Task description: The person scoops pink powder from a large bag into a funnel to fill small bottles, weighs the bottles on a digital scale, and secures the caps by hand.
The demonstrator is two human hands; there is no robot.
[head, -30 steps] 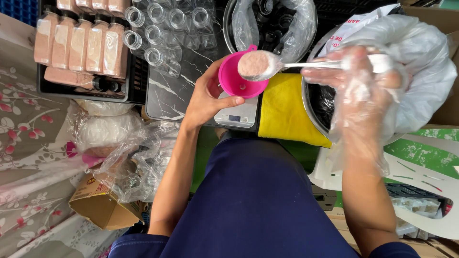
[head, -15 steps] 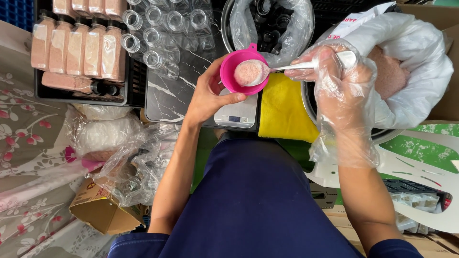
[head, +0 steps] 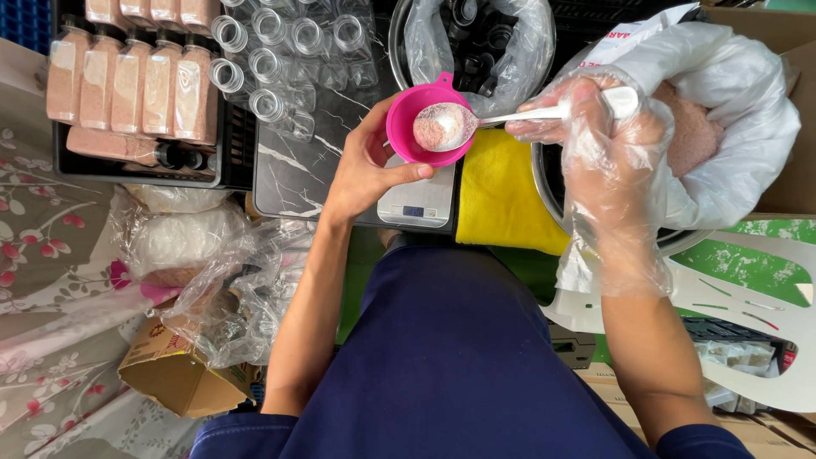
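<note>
Holding a pink funnel (head: 425,127) steady, the left hand (head: 365,174) has its fingers wrapped round the rim, the thumb lying across the near side, just above a small scale (head: 416,204). The right hand (head: 599,140), inside a loose clear plastic glove, is closed on the handle of a white spoon (head: 463,123) whose bowl, heaped with pink powder, sits right over the funnel's mouth. Beyond the right hand lies an open bag of the same powder (head: 722,127); between the hands, a yellow cloth (head: 501,200). Past the left hand stand empty clear bottles (head: 280,59) and, further left, filled ones (head: 127,85) in a black tray. This looks like the filling step, mid-scoop; tipping the spoon would call for a slow wrist turn, with the funnel held level.
</note>
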